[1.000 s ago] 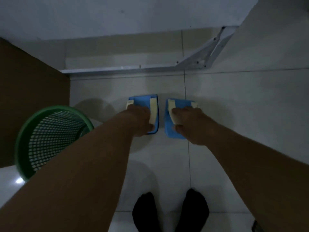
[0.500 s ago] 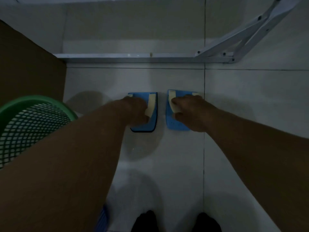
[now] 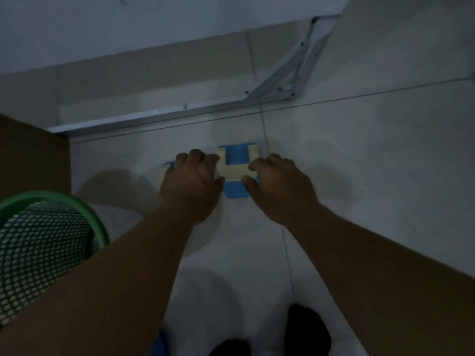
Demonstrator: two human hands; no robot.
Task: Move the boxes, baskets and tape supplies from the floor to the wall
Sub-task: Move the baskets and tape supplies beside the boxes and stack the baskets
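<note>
Green basket lower left, box beyond it. Mid-frame: left hand curled over left tape holder, right hand pinches right tape holder. Both on floor below wall. Likely placing; next: release, step back.

Left tape holder beside right tape holder on the floor.
Left hand and right hand hold them; basket to their left, box behind it.

Left hand covers most of one tape dispenser.
</note>
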